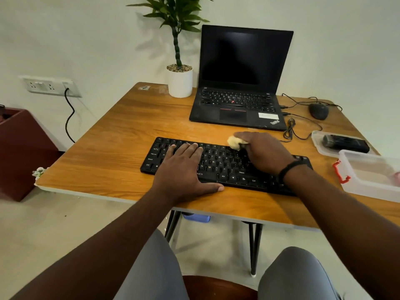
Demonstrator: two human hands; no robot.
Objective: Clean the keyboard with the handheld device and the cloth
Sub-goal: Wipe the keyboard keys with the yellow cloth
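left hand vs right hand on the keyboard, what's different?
The left hand lies flat with straight fingers on the keyboard and holds nothing; the right hand is curled round a yellow cloth. The left covers the left-middle keys, while the right works the upper right rows. Both touch the keyboard.

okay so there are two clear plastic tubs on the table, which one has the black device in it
The far tub, behind the nearer one, holds the black handheld device. The near tub, with the red latch, doesn't.
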